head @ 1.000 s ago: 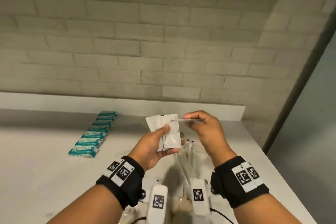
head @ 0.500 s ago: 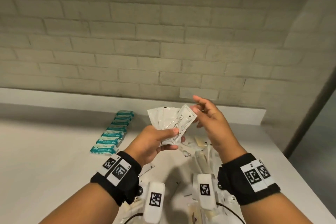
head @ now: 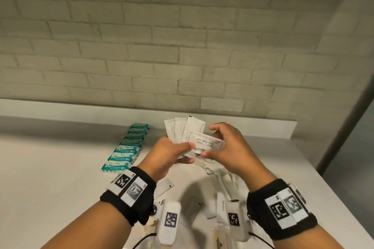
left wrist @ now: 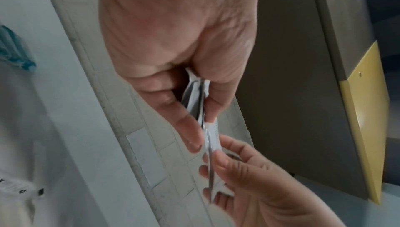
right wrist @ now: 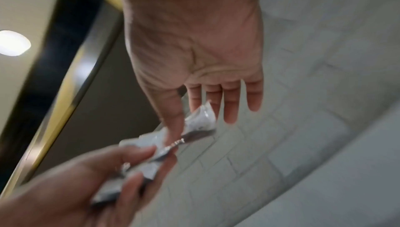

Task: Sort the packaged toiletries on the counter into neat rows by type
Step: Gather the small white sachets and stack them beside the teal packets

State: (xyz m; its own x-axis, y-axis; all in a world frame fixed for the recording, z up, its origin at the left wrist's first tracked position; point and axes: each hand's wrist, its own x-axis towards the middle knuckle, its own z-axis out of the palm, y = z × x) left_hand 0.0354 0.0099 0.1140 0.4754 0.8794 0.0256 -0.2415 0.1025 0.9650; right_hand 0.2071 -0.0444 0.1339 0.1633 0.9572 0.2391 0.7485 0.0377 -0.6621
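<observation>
My left hand (head: 172, 151) grips a fanned stack of white sachets (head: 182, 129) above the counter, thumb on top. The front one is a shampoo sachet (head: 206, 143) with printed text; my right hand (head: 226, 145) pinches its right end between thumb and fingers. In the left wrist view the sachets (left wrist: 198, 97) show edge-on between thumb and fingers of my left hand (left wrist: 194, 111), with the right hand (left wrist: 238, 170) at their tip. In the right wrist view the right hand (right wrist: 194, 119) pinches the sachet (right wrist: 200, 121). A row of teal packets (head: 126, 148) lies on the counter at left.
Loose white and clear packets (head: 222, 180) lie scattered on the white counter (head: 50, 178) under my hands. A brick wall (head: 182, 46) with a low ledge backs the counter. The counter's right edge runs diagonally at right.
The right hand has brought the shampoo sachet down flat onto the front of the stack in my left hand, and my left thumb now lies on it. The view has tilted downward slightly.
</observation>
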